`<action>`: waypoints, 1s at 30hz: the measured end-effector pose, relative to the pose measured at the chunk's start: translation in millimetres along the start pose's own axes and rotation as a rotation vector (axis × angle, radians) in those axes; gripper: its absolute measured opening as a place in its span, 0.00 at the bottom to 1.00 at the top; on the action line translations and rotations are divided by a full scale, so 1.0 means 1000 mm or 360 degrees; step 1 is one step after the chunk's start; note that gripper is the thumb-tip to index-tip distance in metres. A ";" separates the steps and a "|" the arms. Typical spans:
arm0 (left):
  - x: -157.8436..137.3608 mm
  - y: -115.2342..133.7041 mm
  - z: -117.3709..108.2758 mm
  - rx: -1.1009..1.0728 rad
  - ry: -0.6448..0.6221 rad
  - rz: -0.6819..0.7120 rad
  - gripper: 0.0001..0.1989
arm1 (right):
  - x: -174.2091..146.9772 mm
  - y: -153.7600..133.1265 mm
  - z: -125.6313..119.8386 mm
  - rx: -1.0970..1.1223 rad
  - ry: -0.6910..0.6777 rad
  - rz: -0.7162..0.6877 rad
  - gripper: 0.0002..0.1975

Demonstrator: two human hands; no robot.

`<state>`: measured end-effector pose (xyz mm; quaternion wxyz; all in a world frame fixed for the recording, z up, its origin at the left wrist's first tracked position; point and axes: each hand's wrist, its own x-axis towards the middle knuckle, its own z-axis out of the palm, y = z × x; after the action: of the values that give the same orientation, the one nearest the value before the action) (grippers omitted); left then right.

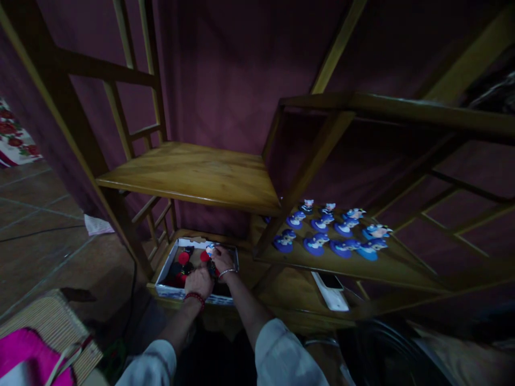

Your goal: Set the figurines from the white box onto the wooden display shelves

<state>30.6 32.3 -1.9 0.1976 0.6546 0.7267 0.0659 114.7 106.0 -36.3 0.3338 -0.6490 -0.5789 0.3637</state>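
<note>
Both hands are down inside a shallow cardboard box. Going left to right: the box's left end sits close to the wooden post, so not much slack there, but there's some open space inside around the red disc. The left hand comes over the near wall, back of the hand up, fingers pointing down; can't tell if it's gripping anything. Just beside it, the right hand angles in from the right, fingers bent, tips at a white-and-blue figure inside the box; too dim to say whether it's pinched. The upper shelf overhangs behind the hands. Past the box's right end there's bare lower board, then purple-based figurines on the raised shelf and a phone below.
</note>
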 end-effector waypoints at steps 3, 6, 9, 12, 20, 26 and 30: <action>-0.003 -0.001 -0.003 -0.0050 -0.0014 -0.0033 0.17 | -0.011 -0.001 -0.004 0.0372 0.0017 0.0149 0.15; -0.004 -0.003 -0.003 -0.0113 -0.0010 -0.0044 0.17 | -0.023 -0.005 -0.010 0.0692 0.0075 0.0291 0.14; -0.004 -0.006 -0.002 -0.0154 0.0031 -0.0034 0.17 | -0.036 -0.010 -0.018 0.0790 0.0166 0.0394 0.11; -0.005 -0.006 -0.003 -0.0202 0.0091 -0.0034 0.16 | -0.046 -0.012 -0.025 0.0907 0.0221 0.0469 0.10; -0.016 0.003 -0.017 -0.0381 0.0223 -0.0101 0.16 | -0.071 -0.017 -0.040 0.1190 0.0225 0.0554 0.06; -0.037 0.010 -0.022 -0.0623 0.0315 -0.0132 0.15 | -0.092 -0.022 -0.052 0.1339 0.0261 0.0564 0.08; -0.054 0.014 -0.026 -0.0855 0.0316 -0.0118 0.14 | -0.104 -0.017 -0.057 0.1298 0.0305 0.0459 0.10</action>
<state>38.0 -14.2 37.5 0.2940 0.5421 0.7224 0.3127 148.4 3.3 16.9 0.5606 -0.5691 -0.2580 0.5434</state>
